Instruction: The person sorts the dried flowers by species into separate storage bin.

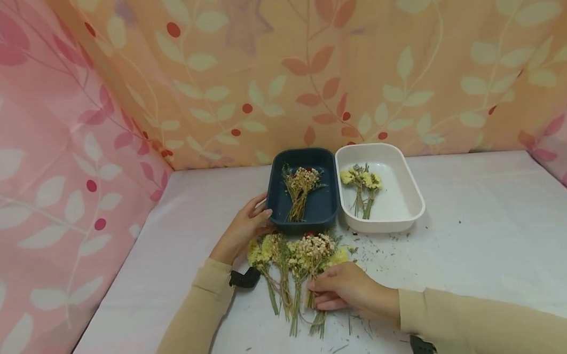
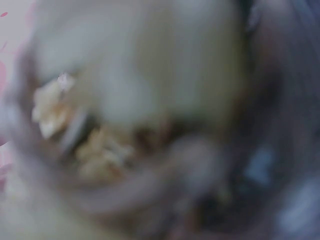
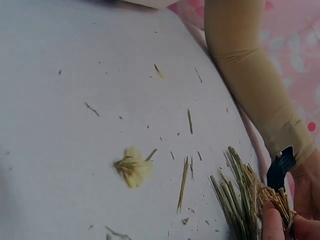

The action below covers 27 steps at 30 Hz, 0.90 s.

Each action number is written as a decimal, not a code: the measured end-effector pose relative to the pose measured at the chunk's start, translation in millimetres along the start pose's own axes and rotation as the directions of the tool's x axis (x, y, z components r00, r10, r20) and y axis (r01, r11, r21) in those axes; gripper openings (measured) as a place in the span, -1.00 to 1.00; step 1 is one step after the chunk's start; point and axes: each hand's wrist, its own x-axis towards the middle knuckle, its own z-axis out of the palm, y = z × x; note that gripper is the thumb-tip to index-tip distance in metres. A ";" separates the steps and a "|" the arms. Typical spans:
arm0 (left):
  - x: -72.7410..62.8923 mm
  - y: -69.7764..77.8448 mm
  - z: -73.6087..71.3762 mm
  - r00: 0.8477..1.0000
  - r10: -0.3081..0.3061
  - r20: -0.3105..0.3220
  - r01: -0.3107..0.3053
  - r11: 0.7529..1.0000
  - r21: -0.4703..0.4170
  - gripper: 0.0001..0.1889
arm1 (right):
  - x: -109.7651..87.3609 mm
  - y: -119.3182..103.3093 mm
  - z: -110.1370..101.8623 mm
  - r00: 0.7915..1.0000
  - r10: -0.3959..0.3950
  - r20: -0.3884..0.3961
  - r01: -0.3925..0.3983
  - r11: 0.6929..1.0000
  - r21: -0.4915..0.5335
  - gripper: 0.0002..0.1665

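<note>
The right hand [image 1: 339, 289] pinches the thin, straw-like stems of a cream-flowered bunch [image 1: 316, 247] between thumb and fingers; its tiny, beady blossoms spread just beyond the fingertips. The left hand [image 1: 245, 227] lies with loosely extended fingers against the left side of a dark blue tray [image 1: 305, 228], a deep rectangle with rounded corners and a smooth finish. A white tray [image 1: 400, 192] of similar shape stands beside it.

Papery yellow bunches [image 1: 261, 253] with stiff green stems lie on the table [image 1: 486, 273] between the two hands, in front of the blue tray, overlapping the held bunch so that their number is hard to count. A dried bunch [image 1: 298, 189] rests inside the blue tray and yellow sprigs [image 1: 363, 186] inside the white one.

The right wrist view cuts off the pinching fingers at its lower edge and leaves the held blossoms out; a crumpled yellow bloom [image 3: 134, 167] lies there among brittle stem scraps [image 3: 183, 185]. The left wrist view is badly blurred, its large pale shape unidentifiable.
</note>
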 end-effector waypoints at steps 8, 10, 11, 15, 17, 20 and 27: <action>1.4 -2.0 -1.0 1.000 -0.011 -0.009 0.011 1.000 0.007 -0.34 | -12.9 1.7 -4.2 1.000 0.007 0.007 -0.007 1.000 -0.002 -0.73; 1.9 -2.3 -0.9 1.000 -0.011 -0.008 0.012 1.000 0.015 -0.35 | -16.5 2.6 -6.0 1.000 0.000 0.008 0.000 1.000 -0.016 -0.71; 2.0 -2.3 -1.0 1.000 -0.012 -0.011 0.013 1.000 0.018 -0.35 | -18.2 3.0 -6.7 1.000 -0.006 0.010 0.006 1.000 -0.024 -0.71; 2.2 -1.5 -0.5 1.000 -0.008 -0.015 0.008 1.000 0.010 -0.36 | -25.9 4.5 -8.7 1.000 -0.020 0.012 0.020 0.998 -0.066 -0.71; 1.8 -1.2 -0.3 1.000 -0.004 -0.011 0.004 1.000 0.007 -0.35 | -29.6 5.1 -8.9 0.999 -0.031 0.017 0.032 0.997 -0.077 -0.72; 0.7 -0.7 -0.5 1.000 -0.001 -0.011 0.001 1.000 -0.004 -0.35 | -34.2 3.9 -8.1 0.999 -0.044 0.018 0.045 0.996 -0.071 -0.72; 1.4 -0.6 -1.4 1.000 0.005 0.006 -0.005 1.000 0.000 -0.34 | -42.1 -10.2 -9.1 0.998 -0.061 -0.002 0.060 0.995 -0.080 -0.68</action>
